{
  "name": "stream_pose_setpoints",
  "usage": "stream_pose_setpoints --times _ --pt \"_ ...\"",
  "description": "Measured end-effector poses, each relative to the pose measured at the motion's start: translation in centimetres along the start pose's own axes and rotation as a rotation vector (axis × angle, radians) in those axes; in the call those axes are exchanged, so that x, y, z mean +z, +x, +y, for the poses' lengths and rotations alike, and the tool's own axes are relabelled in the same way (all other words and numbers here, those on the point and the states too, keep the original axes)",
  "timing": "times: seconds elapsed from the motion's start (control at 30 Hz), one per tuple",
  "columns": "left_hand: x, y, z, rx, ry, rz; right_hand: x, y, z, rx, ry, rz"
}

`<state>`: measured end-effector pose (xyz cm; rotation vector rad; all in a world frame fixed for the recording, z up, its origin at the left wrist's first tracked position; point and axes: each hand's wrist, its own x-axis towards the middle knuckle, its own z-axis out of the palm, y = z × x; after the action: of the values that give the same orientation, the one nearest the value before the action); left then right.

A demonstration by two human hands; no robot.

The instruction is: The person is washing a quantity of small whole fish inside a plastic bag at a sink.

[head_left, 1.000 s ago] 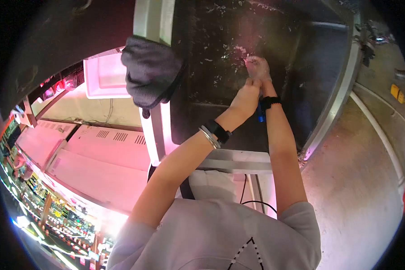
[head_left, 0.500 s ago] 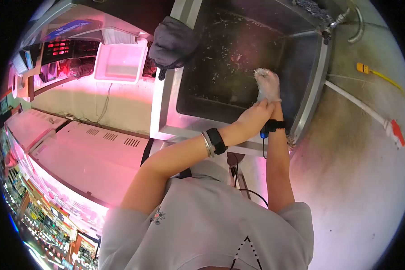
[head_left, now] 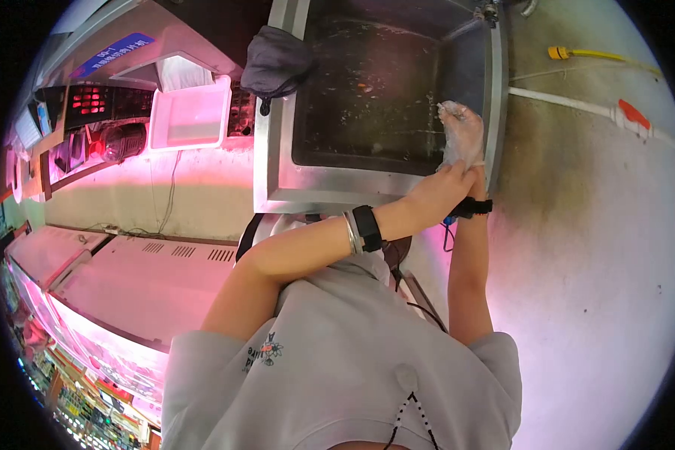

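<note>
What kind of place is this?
Probably the wash area of a food shop or market stall: a deep steel sink, a white tub beside it, and chest freezers lit pink. The gloved right hand is over the sink.

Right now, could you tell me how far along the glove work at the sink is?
Done: the thin glove covers the right hand. In hand: the left hand grips its cuff at the wrist, over the sink. Left: whether it is coming off is unclear; the left hand is bare.
</note>
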<state>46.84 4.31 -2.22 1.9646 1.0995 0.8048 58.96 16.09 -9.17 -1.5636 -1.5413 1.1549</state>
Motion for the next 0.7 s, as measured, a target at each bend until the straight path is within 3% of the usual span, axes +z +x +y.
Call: stream_pose_setpoints --times 0.43,0.57,0.63,0.7 --pt "0.3 -1.2 1.7 0.083 0.138 -0.029 -1.1 -2.2 0.4 0.043 0.21 0.094" --pt "0.4 -1.2 1.1 0.091 0.26 -0.098 -0.7 -2.3 0.1 0.054 0.138 0.111" --pt "-0.1 -1.5 0.8 -0.02 0.127 -0.105 0.2 -2.2 1.2 -0.103 0.082 0.236" --pt "0.0 -2.0 0.1 -0.049 0.091 -0.111 0.9 -2.6 3.1 -0.142 -0.042 0.197"
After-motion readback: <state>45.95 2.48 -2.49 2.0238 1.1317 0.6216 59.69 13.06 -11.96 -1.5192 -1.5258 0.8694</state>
